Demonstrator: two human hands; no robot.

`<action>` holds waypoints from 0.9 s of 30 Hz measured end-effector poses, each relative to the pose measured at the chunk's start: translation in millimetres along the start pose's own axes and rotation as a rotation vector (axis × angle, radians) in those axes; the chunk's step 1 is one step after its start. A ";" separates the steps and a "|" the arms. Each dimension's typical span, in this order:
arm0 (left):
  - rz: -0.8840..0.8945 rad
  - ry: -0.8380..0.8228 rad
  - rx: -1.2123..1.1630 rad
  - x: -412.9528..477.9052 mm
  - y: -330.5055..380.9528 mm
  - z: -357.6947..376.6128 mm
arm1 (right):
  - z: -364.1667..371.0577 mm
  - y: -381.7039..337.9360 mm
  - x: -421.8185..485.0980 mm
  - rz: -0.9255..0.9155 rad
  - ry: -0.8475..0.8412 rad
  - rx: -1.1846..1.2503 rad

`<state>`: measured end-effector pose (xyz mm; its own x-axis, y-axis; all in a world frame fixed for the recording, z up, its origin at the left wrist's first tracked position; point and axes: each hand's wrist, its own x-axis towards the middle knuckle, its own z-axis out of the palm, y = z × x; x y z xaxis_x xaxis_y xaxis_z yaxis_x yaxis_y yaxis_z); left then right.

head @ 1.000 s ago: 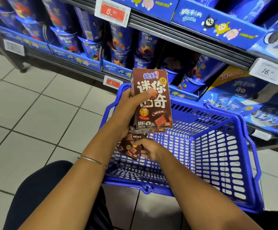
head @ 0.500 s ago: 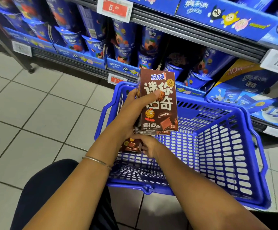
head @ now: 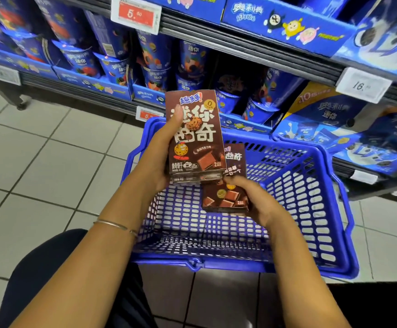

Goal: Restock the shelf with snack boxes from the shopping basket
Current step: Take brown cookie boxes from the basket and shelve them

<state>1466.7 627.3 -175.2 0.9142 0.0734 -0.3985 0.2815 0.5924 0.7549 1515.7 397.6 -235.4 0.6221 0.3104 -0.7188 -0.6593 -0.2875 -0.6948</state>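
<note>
Tiled floor (head: 39, 162), stocked shelf (head: 263, 55) | blue basket (head: 311, 209) | left hand (head: 155, 162) grips upright box (head: 192, 138) | right hand (head: 261, 202) grips second box (head: 226, 200)

A supermarket aisle: a metal shelf (head: 240, 52) packed with rows of blue snack cups (head: 156, 74), price tags (head: 136, 14) clipped along its edge (one reads 5.50), a blue plastic shopping basket (head: 216, 265), and a pale tiled floor (head: 39, 150).
</note>
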 end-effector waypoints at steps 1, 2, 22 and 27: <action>0.006 0.012 0.002 0.6 0.1 -1.3 | -8.6 -4.7 -12.7 -0.012 -0.005 0.051; 0.013 0.027 0.011 1.4 0.1 -2.3 | -16.9 -9.7 -23.9 -0.026 0.003 0.105; 0.055 0.193 0.186 19.7 -38.7 24.7 | 18.3 -85.7 -59.7 -0.252 -0.266 0.244; -0.021 0.251 0.003 -10.4 -19.6 72.6 | 11.9 -130.1 -101.3 -0.216 -0.264 0.118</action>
<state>1472.8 556.7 -148.0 0.8070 0.2586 -0.5308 0.3007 0.5937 0.7464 1533.5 414.3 -71.9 0.6316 0.5807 -0.5138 -0.5784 -0.0884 -0.8109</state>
